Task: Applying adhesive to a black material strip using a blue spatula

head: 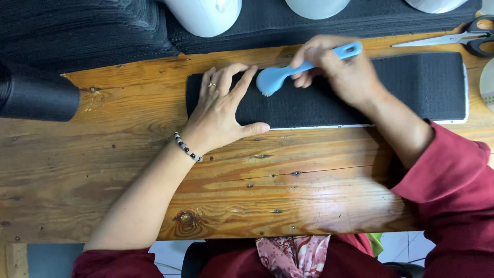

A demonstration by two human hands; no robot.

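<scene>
The left hand (222, 110) lies flat with its fingers spread apart on the left part of a long black fabric strip (411, 85), gripping nothing; the thumb runs along the strip's lower edge near the middle of the frame. A ring sits on 1 finger, and a black-and-white beaded bracelet (187, 148) circles the wrist.

The right hand (337, 67), in the upper middle of the frame, is clamped on the handle of a light blue brush (278, 77). The handle's slotted end sticks out above the knuckles toward the upper right, and the rounded brush head, bristles down, touches the strip just right of the left hand's fingertips.

The strip lies lengthwise across the upper half of a wooden workbench (267, 190), reaching from left of centre almost to the right edge. A thin white edge shows beneath its lower and right sides.

Scissors (463, 37) with dark handles lie in the upper right corner, blades pointing left, just above the strip's right end. Stacked black fabric (103, 31) fills the top of the frame. 3 white rounded objects (206, 15) stand on it along the upper edge, each cut off by the frame. A dark roll (36, 95) lies at the left edge. Both forearms are bare, with dark red sleeves (453, 185) at the lower right and lower left. A patterned pink cloth (293, 255) shows at the bottom centre.
</scene>
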